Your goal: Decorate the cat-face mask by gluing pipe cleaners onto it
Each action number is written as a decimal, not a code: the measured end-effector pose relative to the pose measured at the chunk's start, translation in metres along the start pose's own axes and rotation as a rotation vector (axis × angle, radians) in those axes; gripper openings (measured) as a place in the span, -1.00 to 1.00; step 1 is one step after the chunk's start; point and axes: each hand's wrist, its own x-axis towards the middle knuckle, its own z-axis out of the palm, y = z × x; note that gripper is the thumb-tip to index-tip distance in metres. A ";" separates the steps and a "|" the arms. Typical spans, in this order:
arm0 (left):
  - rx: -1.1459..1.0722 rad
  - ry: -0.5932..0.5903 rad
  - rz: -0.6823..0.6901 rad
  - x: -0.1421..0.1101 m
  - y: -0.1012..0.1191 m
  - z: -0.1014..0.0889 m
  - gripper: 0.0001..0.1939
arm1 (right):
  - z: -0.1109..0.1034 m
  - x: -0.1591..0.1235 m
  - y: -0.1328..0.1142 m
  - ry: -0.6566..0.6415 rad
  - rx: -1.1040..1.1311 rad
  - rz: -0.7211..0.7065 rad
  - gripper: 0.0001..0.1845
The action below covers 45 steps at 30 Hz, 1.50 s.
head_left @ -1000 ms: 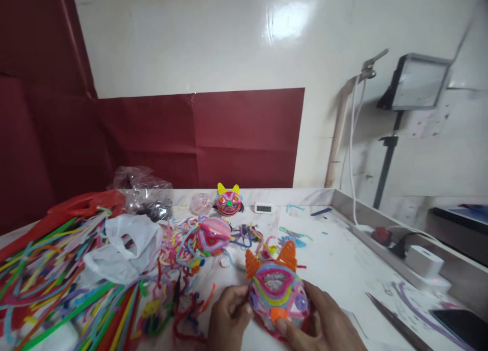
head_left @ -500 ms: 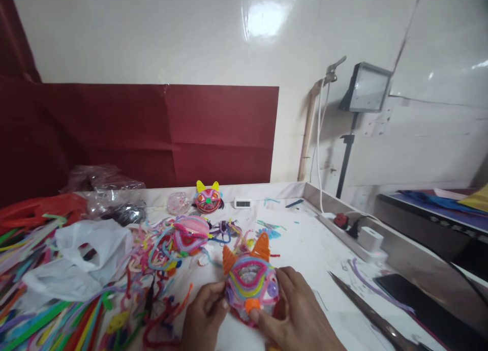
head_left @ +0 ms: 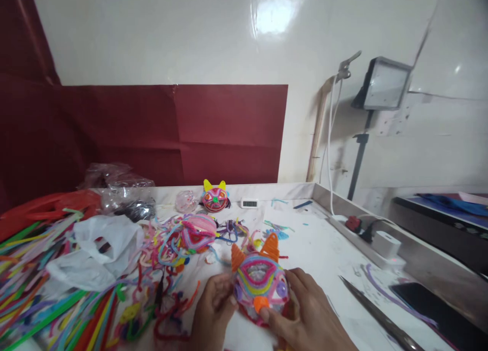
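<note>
A round animal-face craft, with orange pipe-cleaner ears, an orange nose, purple eyes and pink, yellow and blue bands, is between my hands, low in the head view. My right hand grips its right side, with the thumb beside the nose. At its left edge, the curled fingers and thumb of my left hand hold the rim. My fingers partly hide the lower sides of the craft. Behind it sits a pink striped craft. A finished-looking face with yellow ears stands farther back.
Pipe cleaners and a white plastic bag cover the left side. Scissors, a dark phone and a power strip lie to the right. A small digital timer stands at the back.
The view has turned slightly left, so everything sits farther right in the picture. The left purple eye shows more clearly beside my left fingers. Both hands stay at the craft.
</note>
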 end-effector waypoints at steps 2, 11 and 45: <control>-0.016 0.006 0.007 -0.001 0.000 0.002 -0.65 | 0.001 0.001 0.004 -0.025 -0.002 -0.025 -0.57; -0.008 -0.012 0.022 -0.001 -0.005 -0.003 -0.53 | 0.010 0.004 0.015 0.073 0.031 -0.084 -0.53; -0.048 -0.062 -0.163 0.046 0.020 -0.011 -0.35 | 0.016 0.003 0.003 0.132 -0.005 -0.092 -0.57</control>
